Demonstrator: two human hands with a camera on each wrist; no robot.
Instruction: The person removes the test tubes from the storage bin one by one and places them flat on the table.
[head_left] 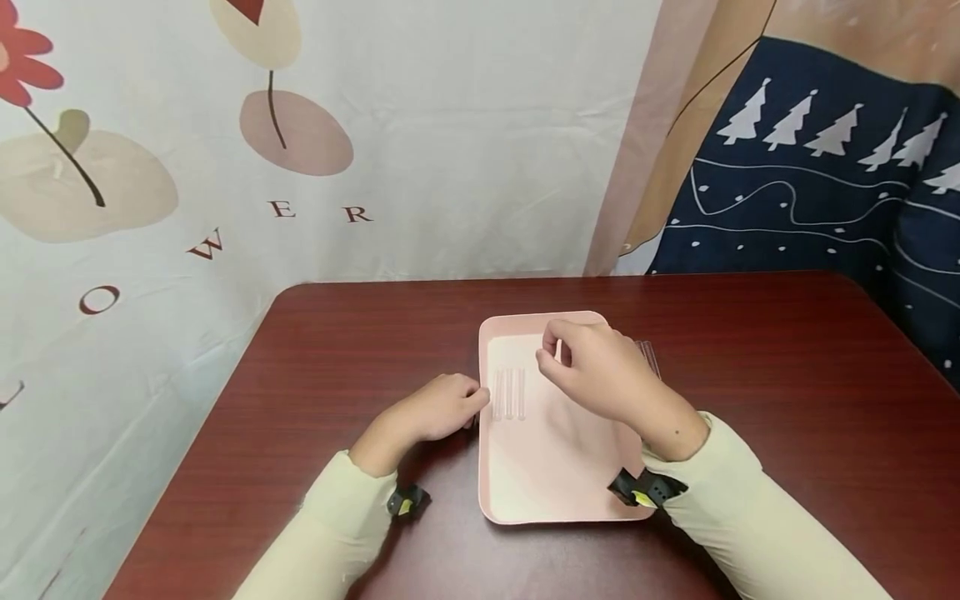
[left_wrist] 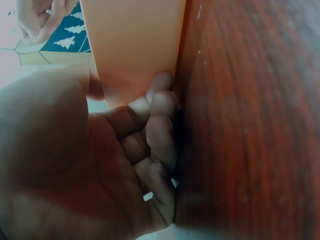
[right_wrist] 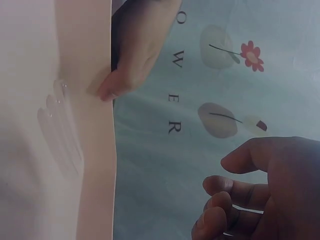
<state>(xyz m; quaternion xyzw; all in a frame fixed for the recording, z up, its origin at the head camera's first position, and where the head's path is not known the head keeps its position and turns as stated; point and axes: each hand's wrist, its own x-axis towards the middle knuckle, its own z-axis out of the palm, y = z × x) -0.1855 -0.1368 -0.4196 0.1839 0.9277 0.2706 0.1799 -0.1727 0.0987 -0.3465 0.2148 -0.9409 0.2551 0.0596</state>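
Observation:
A pink rectangular tray (head_left: pixel 555 479) lies on the table. Near its left side, three slim clear tubes (head_left: pixel 510 394) lie side by side inside; the same tubes (right_wrist: pixel 62 130) show in the right wrist view. My left hand (head_left: pixel 442 408) grips the tray's left edge, thumb over the rim and fingers curled low against the outer wall (left_wrist: pixel 132 50). Over the upper right part of the tray hovers my right hand (head_left: pixel 600 367), loosely curled, a gap between thumb and index finger and nothing held. More clear rods (head_left: pixel 648 357) are partly hidden behind it, beside the tray's right edge.
The tray stands on a dark red wooden table (head_left: pixel 360 333) with rounded corners. Behind it hangs a pale cloth (head_left: pixel 465 167) printed with flowers and letters. A navy cloth (head_left: pixel 795 192) with white trees hangs at the right. Each wrist wears a black strap (head_left: pixel 647 487).

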